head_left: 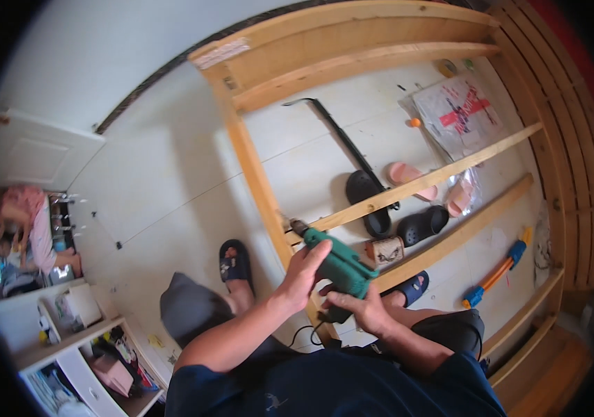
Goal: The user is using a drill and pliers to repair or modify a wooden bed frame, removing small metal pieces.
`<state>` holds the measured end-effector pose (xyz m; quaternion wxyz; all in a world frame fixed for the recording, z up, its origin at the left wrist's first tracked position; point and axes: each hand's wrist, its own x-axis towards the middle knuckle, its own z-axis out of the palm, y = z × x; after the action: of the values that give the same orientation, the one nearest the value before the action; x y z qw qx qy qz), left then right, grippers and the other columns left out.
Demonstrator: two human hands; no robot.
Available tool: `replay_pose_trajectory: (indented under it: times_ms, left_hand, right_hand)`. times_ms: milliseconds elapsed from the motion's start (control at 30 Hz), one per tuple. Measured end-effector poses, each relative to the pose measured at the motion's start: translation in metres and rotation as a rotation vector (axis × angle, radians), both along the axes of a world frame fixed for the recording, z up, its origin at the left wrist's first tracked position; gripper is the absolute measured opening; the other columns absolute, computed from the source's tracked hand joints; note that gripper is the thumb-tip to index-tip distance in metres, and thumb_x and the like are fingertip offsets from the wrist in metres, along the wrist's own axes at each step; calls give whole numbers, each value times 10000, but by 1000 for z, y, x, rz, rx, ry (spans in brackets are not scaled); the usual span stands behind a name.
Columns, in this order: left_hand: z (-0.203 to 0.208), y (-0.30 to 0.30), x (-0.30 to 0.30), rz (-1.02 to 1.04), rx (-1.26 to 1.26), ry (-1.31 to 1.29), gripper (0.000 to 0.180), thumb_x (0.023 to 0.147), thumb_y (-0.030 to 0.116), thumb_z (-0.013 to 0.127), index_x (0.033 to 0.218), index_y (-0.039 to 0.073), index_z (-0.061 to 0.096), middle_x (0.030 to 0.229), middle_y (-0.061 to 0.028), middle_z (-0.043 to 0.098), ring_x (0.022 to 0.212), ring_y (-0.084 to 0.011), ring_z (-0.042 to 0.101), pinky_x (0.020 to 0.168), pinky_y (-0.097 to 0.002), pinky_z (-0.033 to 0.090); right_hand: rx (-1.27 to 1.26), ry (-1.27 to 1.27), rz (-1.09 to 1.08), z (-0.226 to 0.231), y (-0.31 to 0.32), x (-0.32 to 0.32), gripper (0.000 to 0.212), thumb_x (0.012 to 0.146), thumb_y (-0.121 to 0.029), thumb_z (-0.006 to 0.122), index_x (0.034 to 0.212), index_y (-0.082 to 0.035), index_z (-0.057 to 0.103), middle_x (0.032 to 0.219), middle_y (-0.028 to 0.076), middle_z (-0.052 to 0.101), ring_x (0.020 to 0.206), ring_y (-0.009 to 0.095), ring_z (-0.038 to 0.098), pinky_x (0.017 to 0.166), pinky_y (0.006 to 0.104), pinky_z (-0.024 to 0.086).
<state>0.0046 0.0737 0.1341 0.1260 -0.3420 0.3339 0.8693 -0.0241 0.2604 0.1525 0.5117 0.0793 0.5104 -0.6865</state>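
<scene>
A green corded power drill (342, 264) is held in both hands before my body. My left hand (302, 275) wraps its front part from the left side. My right hand (363, 307) grips it at the handle, fingers partly hidden behind it. The drill's chuck points up and left at the wooden bed frame (250, 163), where a crosswise slat (422, 182) meets the long side rail. Whether the bit touches the wood I cannot tell. A black cord (305, 335) loops below the drill toward my lap.
Inside the frame on the floor lie a black bar (342, 135), black clogs (423, 226), pink slippers (414, 179), a small patterned bag (385, 250), a plastic-wrapped package (458, 115) and an orange-blue toy (497, 274). Another person (29, 226) bends down at the far left, beyond a shelf unit (95, 361).
</scene>
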Motion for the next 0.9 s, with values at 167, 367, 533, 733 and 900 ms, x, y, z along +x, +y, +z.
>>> replay_pose_trajectory:
  times_ms: [167, 367, 533, 733, 900]
  left_hand:
    - [-5, -9, -11, 67, 52, -136, 389, 1082, 366, 583, 1244, 14, 622, 1144, -109, 706, 1036, -193, 698, 936, -367, 569]
    - [-27, -13, 3, 75, 42, -209, 584, 1086, 442, 514, 1508, 46, 443, 1439, -147, 584, 1278, -262, 605, 1113, -433, 483]
    - [-3, 4, 3, -8, -26, -375, 602, 1065, 569, 519, 1465, 122, 476, 1349, -92, 601, 1227, -266, 615, 1063, -439, 505]
    - [38, 19, 34, -25, -100, -454, 618, 1086, 598, 454, 1356, 52, 554, 1273, -126, 663, 1157, -270, 658, 1002, -444, 536]
    - [96, 16, 50, -75, -247, -438, 574, 1089, 559, 490, 1335, 46, 564, 1258, -114, 664, 1109, -259, 676, 998, -425, 531]
  right_hand:
    - [-65, -149, 4, 1, -17, -14, 359, 971, -200, 815, 1235, 0, 676, 1061, 87, 740, 969, 181, 726, 887, 347, 581]
    - [-27, -228, 54, -10, -15, -11, 354, 975, -167, 801, 1252, -12, 642, 1089, 59, 732, 990, 159, 704, 880, 316, 565]
    - [116, -276, 12, 21, -9, -3, 336, 938, -236, 828, 1152, -6, 709, 1002, 67, 751, 915, 150, 694, 847, 304, 562]
    - [20, -486, -52, 31, 5, 22, 386, 938, -219, 832, 1196, 42, 715, 1064, 118, 763, 931, 186, 738, 807, 329, 628]
    - [-46, -521, -107, 83, 13, 37, 512, 947, -296, 831, 1287, 32, 634, 1067, 106, 736, 897, 174, 717, 737, 292, 626]
